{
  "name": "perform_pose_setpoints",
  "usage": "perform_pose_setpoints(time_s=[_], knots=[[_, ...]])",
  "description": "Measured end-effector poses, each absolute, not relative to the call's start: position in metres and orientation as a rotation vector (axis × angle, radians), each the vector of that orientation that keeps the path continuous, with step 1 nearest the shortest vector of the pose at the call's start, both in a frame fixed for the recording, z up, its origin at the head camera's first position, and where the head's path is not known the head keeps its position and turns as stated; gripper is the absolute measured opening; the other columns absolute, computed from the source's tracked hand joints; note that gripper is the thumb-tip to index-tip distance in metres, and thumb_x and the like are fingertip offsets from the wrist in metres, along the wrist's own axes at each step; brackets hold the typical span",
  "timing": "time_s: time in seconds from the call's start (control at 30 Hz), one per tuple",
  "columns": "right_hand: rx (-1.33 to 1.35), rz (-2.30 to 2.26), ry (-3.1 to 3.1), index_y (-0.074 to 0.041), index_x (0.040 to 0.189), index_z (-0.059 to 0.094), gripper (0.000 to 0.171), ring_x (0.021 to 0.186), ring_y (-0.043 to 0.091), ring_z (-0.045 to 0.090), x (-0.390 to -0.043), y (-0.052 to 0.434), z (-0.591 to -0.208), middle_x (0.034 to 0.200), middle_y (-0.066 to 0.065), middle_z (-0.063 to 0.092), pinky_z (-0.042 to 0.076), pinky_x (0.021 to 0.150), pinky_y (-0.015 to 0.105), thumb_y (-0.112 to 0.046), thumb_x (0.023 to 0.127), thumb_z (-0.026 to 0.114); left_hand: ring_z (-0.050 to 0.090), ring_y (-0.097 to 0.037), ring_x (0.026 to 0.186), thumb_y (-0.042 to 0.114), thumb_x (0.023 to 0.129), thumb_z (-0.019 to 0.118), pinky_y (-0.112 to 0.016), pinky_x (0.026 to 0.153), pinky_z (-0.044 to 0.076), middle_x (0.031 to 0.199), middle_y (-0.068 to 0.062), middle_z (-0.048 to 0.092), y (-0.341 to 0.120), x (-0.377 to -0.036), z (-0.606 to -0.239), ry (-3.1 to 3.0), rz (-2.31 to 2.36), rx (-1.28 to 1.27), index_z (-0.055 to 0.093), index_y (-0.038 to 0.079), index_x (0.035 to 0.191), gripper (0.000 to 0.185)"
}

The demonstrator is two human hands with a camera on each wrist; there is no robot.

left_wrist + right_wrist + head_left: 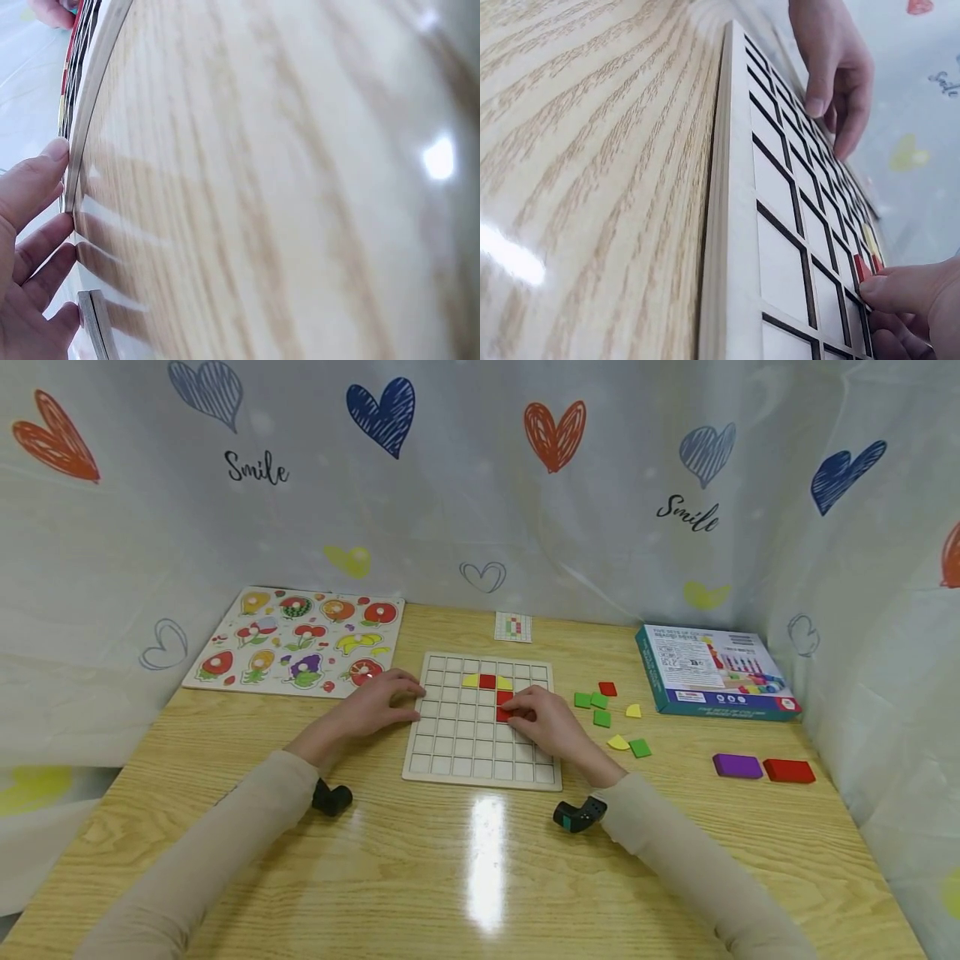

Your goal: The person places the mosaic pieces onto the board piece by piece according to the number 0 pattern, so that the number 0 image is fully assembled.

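A wooden grid board point(444, 747) lies on the table in front of me. In its upper part sit a red square tile point(487, 681) and two yellow quarter-round tiles, one on each side. Below the right yellow tile is another red patch, and my right hand point(551, 720) pinches a red square tile point(862, 268) there, low against the grid, between thumb and fingers; whether it is fully seated I cannot tell. My left hand point(375, 703) rests at the board's left edge, thumb touching the rim point(82, 127) and fingers relaxed beside it.
Loose green tiles point(602, 718), yellow pieces point(633, 711) and a red tile point(607, 689) lie right of the board. Farther right are a purple block point(737, 766), a red block point(789, 771) and a box point(720, 672). A fruit puzzle point(300, 643) and pattern card point(513, 627) lie behind.
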State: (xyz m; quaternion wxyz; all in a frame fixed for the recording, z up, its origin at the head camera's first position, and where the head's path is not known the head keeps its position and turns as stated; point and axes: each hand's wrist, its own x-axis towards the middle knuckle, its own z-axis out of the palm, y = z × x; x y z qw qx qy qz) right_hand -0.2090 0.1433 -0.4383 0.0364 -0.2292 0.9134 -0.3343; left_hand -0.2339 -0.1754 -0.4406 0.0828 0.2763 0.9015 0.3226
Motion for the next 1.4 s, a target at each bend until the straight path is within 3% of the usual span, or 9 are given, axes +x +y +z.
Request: perform_pose_setpoints(time_s=[0.53,0.9,1.13,1.4], knots=[[-0.681,-1.071,2.816,-0.009,0.112,0.074,0.021,0.091,0.018,0.057,-0.207,0.144,-0.441,0.107,0.006,0.064,0.049,0.078,0.032,-0.012,0.091,0.070,0.049,-0.033,0.123,0.019,0.089,0.073,-0.050,0.105,0.037,0.130,-0.017,0.055,-0.174,-0.233,-0.438,2.703,0.949,0.851,0.066,0.003,0.120,0.035],[-0.290,-1.395,2.667,-0.015,0.124,0.066,0.029,0.106,0.021,0.056,-0.208,0.178,-0.440,0.124,0.004,0.055,0.048,0.092,0.039,-0.026,0.097,0.063,0.049,-0.034,0.123,0.018,0.090,0.072,-0.051,0.105,0.038,0.129,-0.017,0.055,-0.174,-0.233,-0.438,2.704,0.955,0.867,0.066,0.002,0.121,0.035],[-0.043,-1.501,2.777,-0.011,0.130,0.062,0.038,0.110,0.025,0.059,-0.212,0.215,-0.436,0.126,0.009,0.062,0.047,0.093,0.041,-0.027,0.096,0.064,0.049,-0.034,0.123,0.017,0.090,0.073,-0.051,0.105,0.038,0.130,-0.017,0.055,-0.175,-0.233,-0.439,2.700,0.962,0.856,0.066,0.002,0.121,0.035],[0.161,-1.504,2.763,-0.009,0.139,0.054,0.046,0.120,0.029,0.055,-0.224,0.263,-0.434,0.135,0.013,0.057,0.045,0.097,0.042,-0.030,0.099,0.060,0.050,-0.033,0.123,0.018,0.090,0.073,-0.050,0.105,0.039,0.130,-0.017,0.055,-0.175,-0.234,-0.440,2.695,0.965,0.849,0.066,0.003,0.121,0.036]])
